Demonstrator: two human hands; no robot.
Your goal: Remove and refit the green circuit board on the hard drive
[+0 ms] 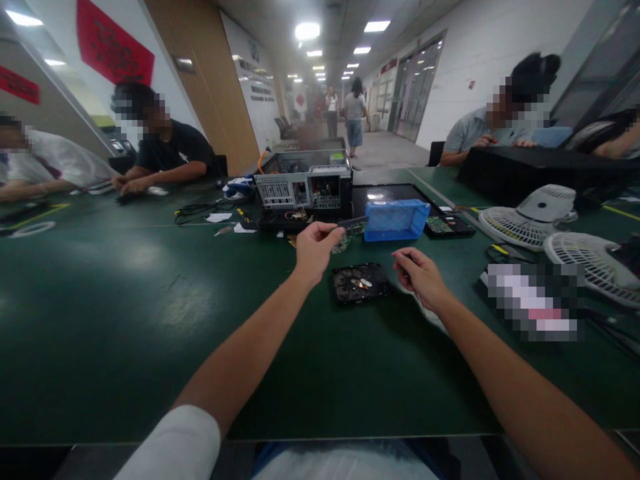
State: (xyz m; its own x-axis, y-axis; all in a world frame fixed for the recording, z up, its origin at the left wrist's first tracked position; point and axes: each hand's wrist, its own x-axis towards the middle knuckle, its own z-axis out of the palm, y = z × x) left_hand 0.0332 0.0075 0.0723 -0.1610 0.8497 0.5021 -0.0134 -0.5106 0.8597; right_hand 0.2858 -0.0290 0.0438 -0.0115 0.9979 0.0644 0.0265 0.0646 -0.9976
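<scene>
Lower frame: table top (125, 347), smooth, softly glossy | centre: black drive (350, 283), looks like metal, dull; computer case (280, 191), bare metal; blue bin (395, 222), slightly shiny plastic | right: white fan (543, 205), matt plastic | upper left: wall panel (200, 63), wood-looking

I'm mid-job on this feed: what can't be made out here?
All in the head view:
Dark item in the right hand: mostly hidden by the fingers.
Thin dark piece in the left hand: near end covered by the fingers.
Small bits on the black device: too small to identify.
Nearer white fan: cut off by the right edge.
Object at right: pixelated.
</scene>
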